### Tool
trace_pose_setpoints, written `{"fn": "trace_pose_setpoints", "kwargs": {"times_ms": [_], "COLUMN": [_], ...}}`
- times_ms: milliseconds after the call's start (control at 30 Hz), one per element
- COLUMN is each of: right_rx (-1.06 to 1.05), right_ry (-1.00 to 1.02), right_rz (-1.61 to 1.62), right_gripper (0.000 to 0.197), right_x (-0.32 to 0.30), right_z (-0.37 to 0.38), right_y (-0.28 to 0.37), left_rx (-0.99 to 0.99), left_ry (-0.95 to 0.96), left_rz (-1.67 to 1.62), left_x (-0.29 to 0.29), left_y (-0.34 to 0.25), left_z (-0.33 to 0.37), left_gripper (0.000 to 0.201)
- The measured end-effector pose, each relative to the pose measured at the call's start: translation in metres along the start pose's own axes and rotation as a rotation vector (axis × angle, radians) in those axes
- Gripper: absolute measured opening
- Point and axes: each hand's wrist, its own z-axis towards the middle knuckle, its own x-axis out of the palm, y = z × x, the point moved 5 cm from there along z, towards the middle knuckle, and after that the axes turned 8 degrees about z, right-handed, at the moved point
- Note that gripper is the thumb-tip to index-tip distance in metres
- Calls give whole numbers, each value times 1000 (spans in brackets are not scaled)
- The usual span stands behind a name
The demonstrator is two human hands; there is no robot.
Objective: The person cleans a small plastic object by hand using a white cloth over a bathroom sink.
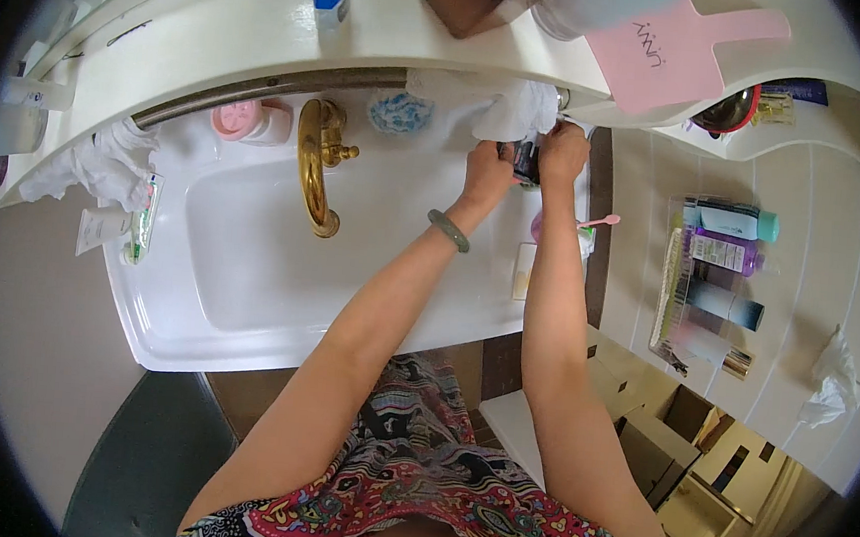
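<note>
At the sink's far right corner my left hand (489, 179), with a green bangle at the wrist, is closed round a small black object (526, 162). Its kind cannot be made out. My right hand (564, 154) is close beside it, fingers curled downward. Whatever those fingers grip is hidden behind the hand. A white cloth (517, 113) hangs from the rail just beyond both hands. Under my right forearm, partly covered, are a pink item (537, 223), a small pink spoon-like stick (600, 221) and a pale soap-like bar (524, 271) on the rim.
The white sink (251, 256) has a brass faucet (317, 166), a pink container (249, 121) and a blue-white scrubber (399, 113) behind it. Tubes (119, 227) stand at the left. Overhead, a shelf (225, 65) bears a pink board (654, 60). A wall rack (678, 286) holds several bottles.
</note>
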Motion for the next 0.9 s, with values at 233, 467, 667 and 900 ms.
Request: {"fn": "trace_pose_setpoints", "kwargs": {"times_ms": [233, 467, 667, 900], "right_rx": [-87, -75, 192, -272], "right_ry": [182, -47, 148, -143], "right_rz": [114, 34, 690, 510], "right_gripper": [23, 33, 30, 16], "right_x": [-4, 5, 10, -54], "right_z": [-61, 7, -70, -76], "right_y": [3, 1, -38, -5], "left_rx": [-48, 167, 466, -502], "left_ry": [68, -36, -46, 676], "left_rz": [284, 294, 557, -821], "left_x": [-19, -11, -33, -29], "left_y": [-10, -26, -23, 6], "left_z": [8, -6, 19, 9], "left_gripper": [19, 15, 20, 37]}}
